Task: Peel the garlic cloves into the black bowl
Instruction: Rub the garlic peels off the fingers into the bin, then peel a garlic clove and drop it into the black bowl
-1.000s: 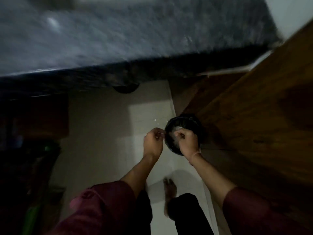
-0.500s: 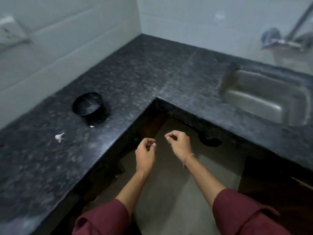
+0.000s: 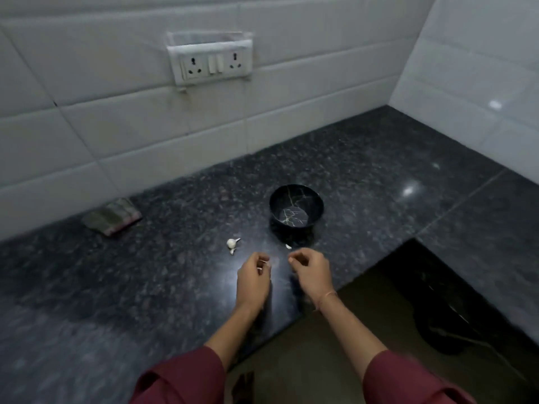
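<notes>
The black bowl (image 3: 296, 209), veined with gold lines, stands on the dark granite counter (image 3: 163, 287) and looks empty. A small garlic bulb (image 3: 231, 243) lies left of the bowl with a loose clove (image 3: 232, 251) beside it. Another pale bit of garlic (image 3: 288, 246) lies just in front of the bowl. My left hand (image 3: 253, 279) hovers over the counter's front with its fingers curled, pinching a small white garlic clove. My right hand (image 3: 312, 275) is level with it, a hand's width to the right, fingers curled with nothing clearly in them.
A folded cloth (image 3: 112, 217) lies at the back left against the tiled wall. A socket panel (image 3: 210, 63) is mounted on the wall above. The counter turns a corner to the right, and its inner edge (image 3: 364, 266) drops to the floor below my right forearm.
The view has swung up from a bin on the floor to the counter. Both hands have risen from over the bin to above the counter in front of the bowl.
</notes>
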